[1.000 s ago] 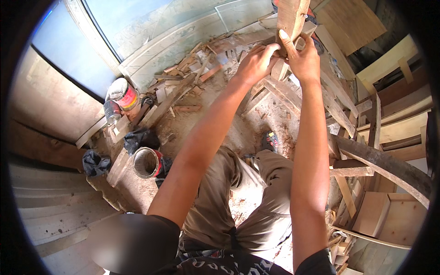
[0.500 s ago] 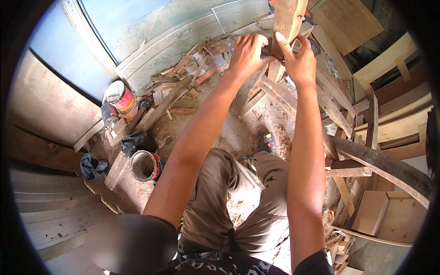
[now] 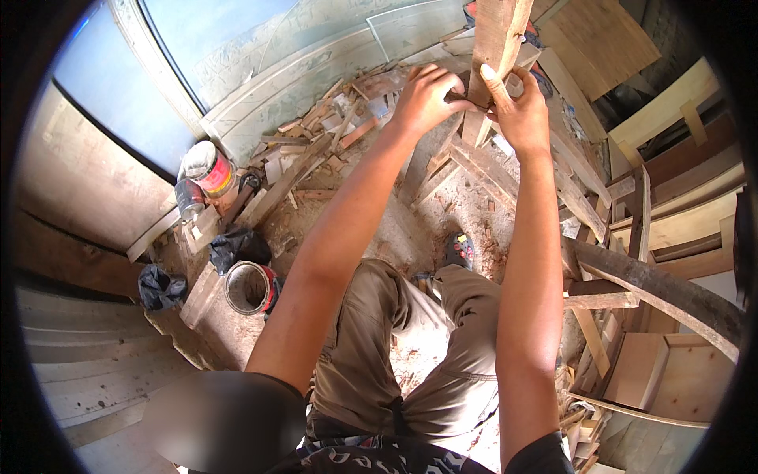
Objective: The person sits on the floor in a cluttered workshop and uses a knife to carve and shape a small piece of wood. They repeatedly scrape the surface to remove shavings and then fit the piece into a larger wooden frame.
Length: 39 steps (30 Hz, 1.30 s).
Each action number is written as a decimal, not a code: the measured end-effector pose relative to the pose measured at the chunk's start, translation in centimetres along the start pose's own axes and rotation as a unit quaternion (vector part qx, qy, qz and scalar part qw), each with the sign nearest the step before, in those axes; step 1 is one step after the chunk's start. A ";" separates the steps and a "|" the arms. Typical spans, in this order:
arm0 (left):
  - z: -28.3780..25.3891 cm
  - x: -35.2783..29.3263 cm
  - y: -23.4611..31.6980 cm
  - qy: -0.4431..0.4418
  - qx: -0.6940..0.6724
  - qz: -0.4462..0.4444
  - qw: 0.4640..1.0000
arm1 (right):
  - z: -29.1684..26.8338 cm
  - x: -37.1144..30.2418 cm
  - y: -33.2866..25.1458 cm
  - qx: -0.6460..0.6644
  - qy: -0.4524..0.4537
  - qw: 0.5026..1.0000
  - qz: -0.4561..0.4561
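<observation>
"Holding what?"
"Gripping a board [image 3: 499,39], far right, with the right hand [image 3: 521,114] clamped around its near end; keeping the left hand [image 3: 426,99] curled just beside, cannot tell if pinching anything."
"Any risk?"
"Perhaps tipping, if supported at 1 end only."

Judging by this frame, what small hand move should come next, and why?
Perhaps bring the left hand in to steady the wooden beam: only the right hand clearly holds its lower end, while the left curls beside it; whether that pinches anything is unclear.
</observation>
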<state>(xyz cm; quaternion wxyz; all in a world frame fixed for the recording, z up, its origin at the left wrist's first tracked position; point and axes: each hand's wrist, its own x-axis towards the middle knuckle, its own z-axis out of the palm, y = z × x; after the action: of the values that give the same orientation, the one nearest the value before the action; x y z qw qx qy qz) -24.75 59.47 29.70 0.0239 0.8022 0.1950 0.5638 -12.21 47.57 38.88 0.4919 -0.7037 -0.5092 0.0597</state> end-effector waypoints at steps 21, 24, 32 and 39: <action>-2.6 -1.5 1.3 0.008 -0.026 -0.018 0.999 | 0.1 -0.9 -1.3 -0.024 0.008 1.000 0.017; -3.3 -6.9 1.7 0.066 -0.198 -0.171 0.963 | 0.0 -0.7 -1.0 -0.073 0.026 0.997 -0.022; -8.0 -28.8 13.7 0.151 -0.301 -0.550 0.765 | -1.6 -0.1 -1.7 -0.151 0.011 0.987 -0.057; -9.6 -28.4 15.4 0.078 -0.359 -0.554 0.747 | 0.7 1.1 1.3 -0.016 0.085 0.986 -0.140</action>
<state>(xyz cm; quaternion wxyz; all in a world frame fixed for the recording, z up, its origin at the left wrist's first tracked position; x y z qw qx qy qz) -37.24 33.84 11.78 0.6029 0.4389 0.3891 0.5408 -11.28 48.86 38.03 0.5259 -0.6353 -0.5602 -0.0780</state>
